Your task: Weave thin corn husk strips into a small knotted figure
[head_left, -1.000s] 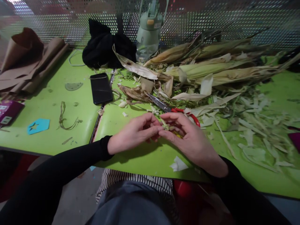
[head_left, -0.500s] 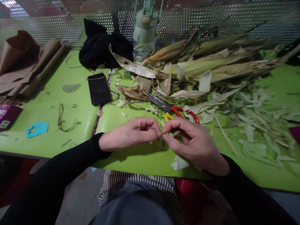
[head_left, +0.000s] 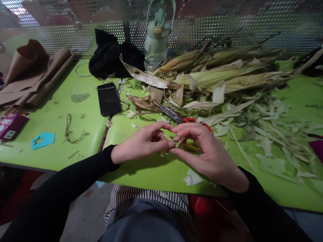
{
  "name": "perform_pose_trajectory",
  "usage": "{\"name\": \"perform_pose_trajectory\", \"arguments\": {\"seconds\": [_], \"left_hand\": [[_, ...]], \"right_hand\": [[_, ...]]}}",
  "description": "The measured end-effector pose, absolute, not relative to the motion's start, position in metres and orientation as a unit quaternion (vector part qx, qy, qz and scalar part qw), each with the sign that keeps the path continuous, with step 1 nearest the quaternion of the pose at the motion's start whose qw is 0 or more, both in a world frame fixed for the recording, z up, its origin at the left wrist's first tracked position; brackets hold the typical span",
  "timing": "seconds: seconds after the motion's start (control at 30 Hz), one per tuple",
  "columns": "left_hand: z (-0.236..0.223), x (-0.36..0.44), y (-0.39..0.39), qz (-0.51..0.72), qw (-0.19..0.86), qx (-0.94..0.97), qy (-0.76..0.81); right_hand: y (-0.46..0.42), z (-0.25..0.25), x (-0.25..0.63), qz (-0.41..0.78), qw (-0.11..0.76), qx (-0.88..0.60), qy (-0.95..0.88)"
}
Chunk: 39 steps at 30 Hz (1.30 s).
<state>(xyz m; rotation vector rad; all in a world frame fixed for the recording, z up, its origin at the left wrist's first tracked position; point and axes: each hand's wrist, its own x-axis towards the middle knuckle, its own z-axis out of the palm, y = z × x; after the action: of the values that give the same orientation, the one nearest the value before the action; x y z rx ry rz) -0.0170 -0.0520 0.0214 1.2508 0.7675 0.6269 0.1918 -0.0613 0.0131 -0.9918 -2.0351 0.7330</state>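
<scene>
As I look down at my two hands, this is what I see.

Husk strip: a thin bit of corn husk (head_left: 179, 141) sits right between my two hands, low over the green table (head_left: 151, 171).
Which way it lies: its long side runs left to right, from one hand to the other.
Left hand (head_left: 141, 145): my fingers are pinched shut on the left end of the strip.
Right hand (head_left: 209, 153): my fingers are curled and pinch the right end.
Which hand is nearer: both touch it, so neither wins.
Scissors (head_left: 185, 119): one pair with red handles, just behind my right hand, blades pointing left.
Phone (head_left: 108, 98): one, black, lying flat, well off to the left.
Bottle (head_left: 157, 37): one, pale green, standing at the back.
Corn ears (head_left: 227, 75): a pile at the back right, too mixed up to count.
</scene>
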Motion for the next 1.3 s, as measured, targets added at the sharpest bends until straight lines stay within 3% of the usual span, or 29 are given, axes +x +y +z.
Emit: {"name": "perform_pose_trajectory", "arguments": {"seconds": [0.13, 0.23, 0.33, 0.53, 0.67, 0.9, 1.0, 1.13, 1.3], "left_hand": [[0.014, -0.014, -0.048, 0.336, 0.733, 0.481, 0.344], [0.010, -0.013, -0.048, 0.379, 0.730, 0.452, 0.346], [0.012, -0.013, -0.049, 0.379, 0.724, 0.457, 0.351], [0.019, -0.017, -0.051, 0.288, 0.769, 0.466, 0.330], [0.017, -0.016, -0.052, 0.280, 0.770, 0.476, 0.321], [0.019, -0.014, -0.056, 0.282, 0.746, 0.518, 0.310], [0.022, -0.014, -0.059, 0.275, 0.691, 0.583, 0.328], [0.026, -0.014, -0.064, 0.284, 0.600, 0.650, 0.370], [0.028, -0.016, -0.064, 0.270, 0.621, 0.651, 0.343]], "right_hand": [[-0.059, 0.013, 0.194, 0.259, 0.445, -0.457, -0.726], [-0.057, 0.019, 0.195, 0.268, 0.349, -0.498, -0.747], [-0.054, 0.024, 0.193, 0.276, 0.269, -0.451, -0.805], [-0.054, 0.024, 0.192, 0.290, 0.262, -0.374, -0.841], [-0.059, 0.027, 0.192, 0.308, 0.261, -0.401, -0.823], [-0.067, 0.020, 0.185, 0.546, 0.322, -0.452, -0.627], [-0.067, 0.015, 0.185, 0.594, 0.332, -0.448, -0.579], [-0.064, 0.021, 0.187, 0.553, 0.309, -0.461, -0.622], [-0.064, 0.026, 0.186, 0.485, 0.266, -0.449, -0.701]]}}
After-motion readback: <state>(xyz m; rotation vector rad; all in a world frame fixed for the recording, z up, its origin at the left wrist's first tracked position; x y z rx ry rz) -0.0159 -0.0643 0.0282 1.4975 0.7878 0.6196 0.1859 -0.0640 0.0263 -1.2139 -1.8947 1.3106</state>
